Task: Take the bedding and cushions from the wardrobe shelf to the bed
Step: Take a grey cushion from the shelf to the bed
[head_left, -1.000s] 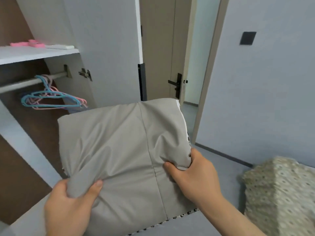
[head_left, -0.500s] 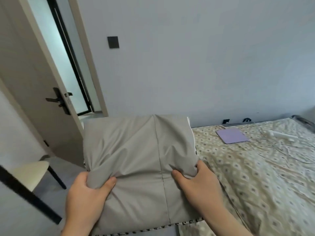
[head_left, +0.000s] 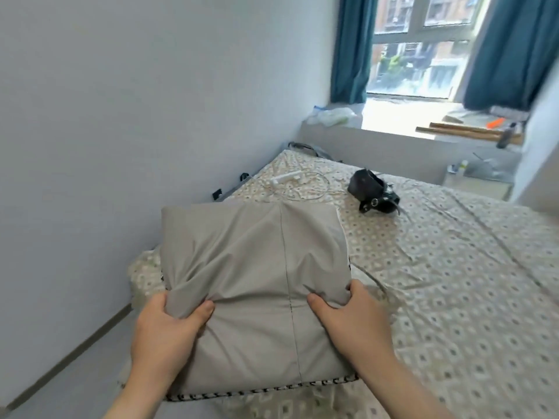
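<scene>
Grey cushion (head_left: 257, 285) in both hands, above bed (head_left: 453, 282)

A plain pale wall (head_left: 121, 101) runs along the left down to a grey floor (head_left: 60, 373). At the far end, daylight pours through a window (head_left: 420, 46) flanked by teal curtains (head_left: 352, 46) (buildings show outside), above a cluttered sill (head_left: 393, 122).
</scene>
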Available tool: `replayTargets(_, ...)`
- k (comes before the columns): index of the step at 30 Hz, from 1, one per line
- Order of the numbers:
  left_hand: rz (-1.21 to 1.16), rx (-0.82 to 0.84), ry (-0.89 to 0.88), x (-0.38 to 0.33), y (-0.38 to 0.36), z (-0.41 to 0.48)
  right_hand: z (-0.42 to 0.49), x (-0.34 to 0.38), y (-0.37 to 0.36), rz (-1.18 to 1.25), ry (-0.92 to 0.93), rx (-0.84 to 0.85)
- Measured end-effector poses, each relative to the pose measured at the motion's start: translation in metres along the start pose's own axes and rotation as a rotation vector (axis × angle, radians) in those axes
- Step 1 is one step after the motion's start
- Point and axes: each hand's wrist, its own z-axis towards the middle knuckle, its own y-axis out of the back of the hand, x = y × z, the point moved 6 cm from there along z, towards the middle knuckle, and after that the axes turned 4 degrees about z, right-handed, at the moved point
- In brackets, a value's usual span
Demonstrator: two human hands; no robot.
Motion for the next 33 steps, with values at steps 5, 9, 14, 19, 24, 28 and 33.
replayTargets(5, -0.007, 0.291, -0.137, -0.048, -0.132, -0.009, -0.001, -0.088, 0.078, -0.024, -0.223, -0.225)
replayTargets(9, -0.024, 0.521, -0.213, -0.074, -0.231, -0.039, -0.014, -0.151, 0.124, -0.081, -0.393, -0.382)
replayTargets(14, -0.028, 0.754, -0.263, -0.081, -0.341, -0.087, -0.028, -0.229, 0.16, -0.123, -0.527, -0.533)
replayTargets(19, 0.003, 0.882, -0.245, -0.052, -0.44, -0.156, -0.039, -0.334, 0.175, -0.178, -0.627, -0.587)
replayTargets(24, 0.07, 0.872, -0.232, 0.008, -0.513, -0.222, -0.058, -0.449, 0.162, -0.174, -0.723, -0.559)
replayTargets(28, 0.142, 0.843, -0.248, 0.059, -0.571, -0.253, -0.06, -0.531, 0.139, -0.189, -0.771, -0.516)
replayTargets(33, 0.238, 0.958, -0.248, 0.118, -0.61, -0.274, -0.082, -0.605, 0.094, -0.183, -0.938, -0.335)
